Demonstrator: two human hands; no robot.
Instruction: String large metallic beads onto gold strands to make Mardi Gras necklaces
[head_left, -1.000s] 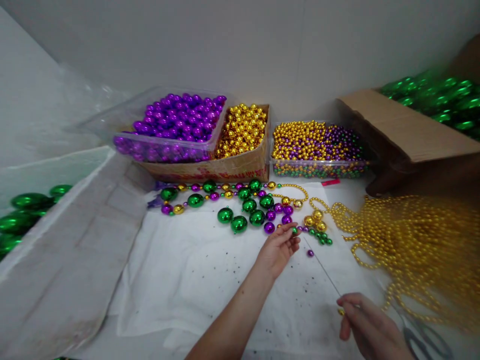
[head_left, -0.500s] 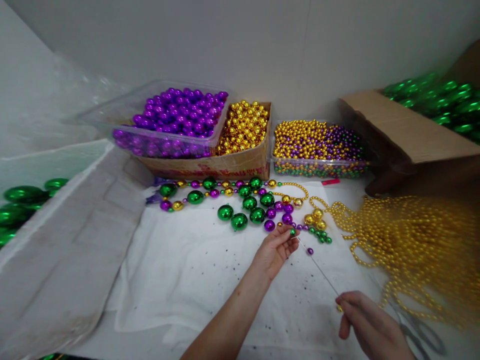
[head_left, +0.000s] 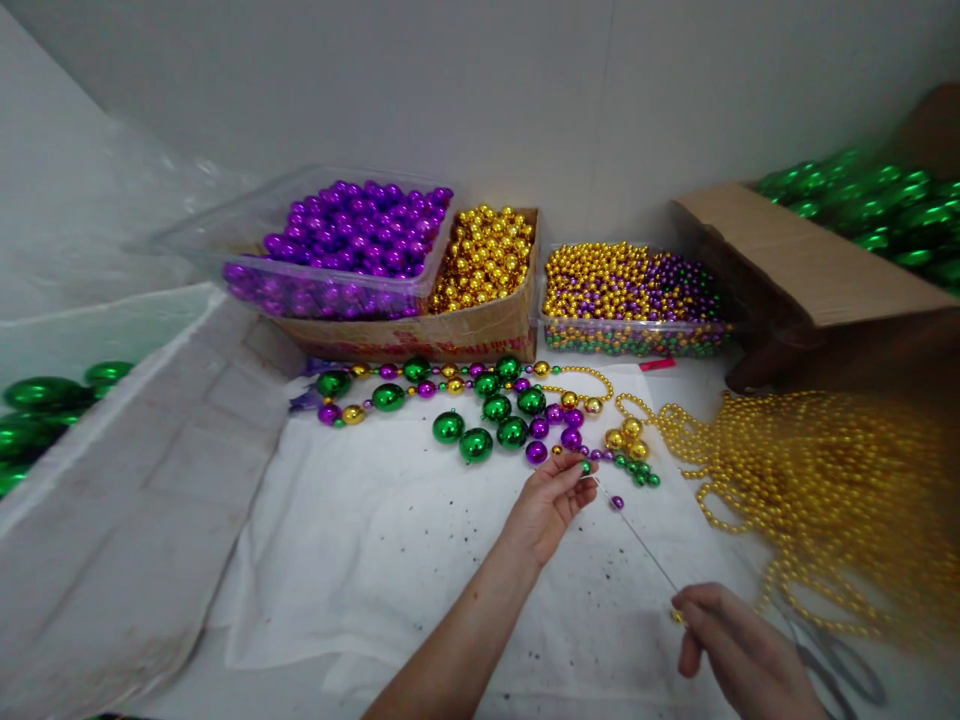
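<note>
My left hand (head_left: pixel 551 500) is closed in a pinch on a small green bead (head_left: pixel 586 467) at the far tip of a long thin needle (head_left: pixel 637 535). My right hand (head_left: pixel 731 650) is closed on the near end of that needle, where a small gold bead (head_left: pixel 677 617) sits at my fingertips. A small purple bead (head_left: pixel 618 502) rides on the needle or lies just beside it. Beyond my left hand lies a partly strung strand of green, purple and gold balls (head_left: pixel 480 410) on a white cloth (head_left: pixel 390 560).
Along the back wall stand a clear tub of purple balls (head_left: pixel 352 245), a cardboard box of gold balls (head_left: pixel 484 260) and a clear tub of small mixed beads (head_left: pixel 630 290). A heap of gold bead strands (head_left: pixel 825 490) lies right, scissors (head_left: pixel 832 660) near it. Green balls (head_left: pixel 870 205) fill a carton (head_left: pixel 795 260) far right and another box (head_left: pixel 45 410) left.
My left hand went from reaching among the loose beads to pinching a green bead at the needle's tip. The right hand barely moved.
</note>
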